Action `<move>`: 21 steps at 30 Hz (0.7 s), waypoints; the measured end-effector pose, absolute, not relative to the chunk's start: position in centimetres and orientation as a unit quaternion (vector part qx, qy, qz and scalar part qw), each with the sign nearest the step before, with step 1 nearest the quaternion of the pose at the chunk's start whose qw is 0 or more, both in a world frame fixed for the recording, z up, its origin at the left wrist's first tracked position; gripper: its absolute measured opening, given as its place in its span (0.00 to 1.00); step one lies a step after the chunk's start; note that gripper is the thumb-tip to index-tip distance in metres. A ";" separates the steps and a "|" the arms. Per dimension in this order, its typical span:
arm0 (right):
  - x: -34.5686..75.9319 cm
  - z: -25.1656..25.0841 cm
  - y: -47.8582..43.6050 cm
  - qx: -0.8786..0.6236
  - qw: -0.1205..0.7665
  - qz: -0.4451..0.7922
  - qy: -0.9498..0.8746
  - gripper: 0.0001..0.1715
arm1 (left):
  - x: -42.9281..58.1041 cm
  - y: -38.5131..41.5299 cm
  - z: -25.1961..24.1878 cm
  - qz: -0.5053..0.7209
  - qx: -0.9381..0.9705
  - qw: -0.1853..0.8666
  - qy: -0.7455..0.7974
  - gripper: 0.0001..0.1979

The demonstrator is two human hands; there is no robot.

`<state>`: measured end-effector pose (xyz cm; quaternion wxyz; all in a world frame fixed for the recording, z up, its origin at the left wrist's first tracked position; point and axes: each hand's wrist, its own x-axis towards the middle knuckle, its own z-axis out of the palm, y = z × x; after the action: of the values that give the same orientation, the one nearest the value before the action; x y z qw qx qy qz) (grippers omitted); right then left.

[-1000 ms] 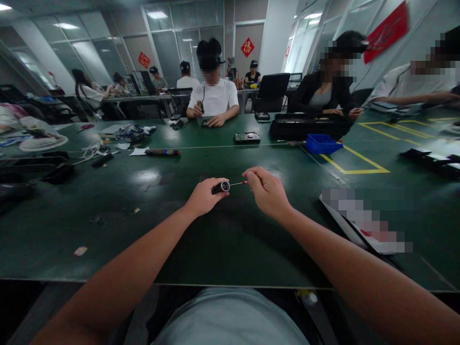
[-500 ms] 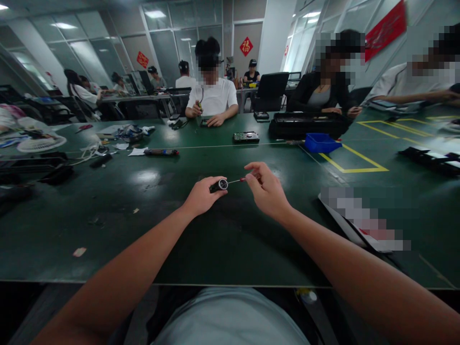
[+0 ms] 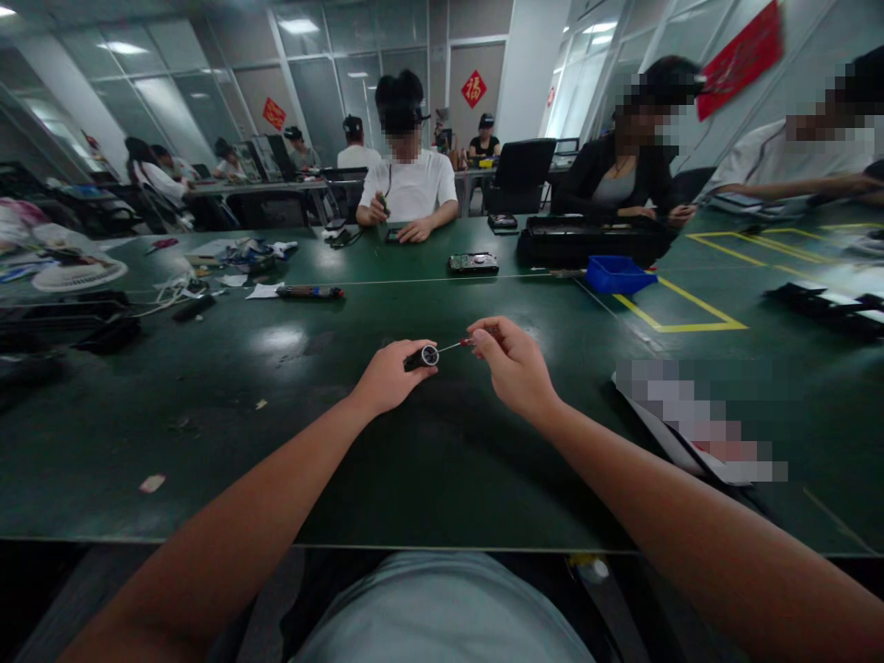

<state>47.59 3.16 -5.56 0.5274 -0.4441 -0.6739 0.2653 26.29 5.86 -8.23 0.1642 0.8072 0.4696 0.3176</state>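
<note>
My left hand (image 3: 387, 378) is wrapped round a short black cylinder (image 3: 429, 355) with a silvery ring at its round end, which faces right. A screwdriver (image 3: 465, 343) with a red handle and thin metal shaft is pinched between the thumb and fingers of my right hand (image 3: 515, 364). Its shaft points left, and the tip meets the ringed end of the cylinder; whether it goes inside I cannot tell. Both hands are just above the green table (image 3: 414, 497). My fingers hide most of the cylinder's body and part of the handle.
A hard drive (image 3: 473, 264) lies ahead, near a long black housing (image 3: 594, 241) and a blue bin (image 3: 620, 274). A dark tool (image 3: 310, 292) and cables (image 3: 176, 290) lie on the left. Across the table a person in a white shirt (image 3: 412, 189) works.
The fingers of my right hand have shifted slightly on the screwdriver handle, curling in closer. My left hand and the cylinder have hardly moved.
</note>
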 end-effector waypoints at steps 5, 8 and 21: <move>47.3 -6.4 4.3 -0.416 0.580 0.387 -0.584 0.15 | 26.3 5.8 -8.2 0.328 0.803 0.168 0.469 0.15; 47.5 -6.9 5.3 -0.420 0.596 0.459 -0.507 0.16 | 26.4 5.8 -8.0 0.323 0.810 0.173 0.457 0.16; 48.1 -7.5 6.0 -0.443 0.582 0.443 -0.518 0.18 | 26.2 6.3 -8.2 0.289 0.821 0.152 0.469 0.17</move>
<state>48.09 5.99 -7.45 0.5821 -0.4427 -0.5182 0.4434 26.18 6.28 -8.18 0.1521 0.8209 0.4688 0.2885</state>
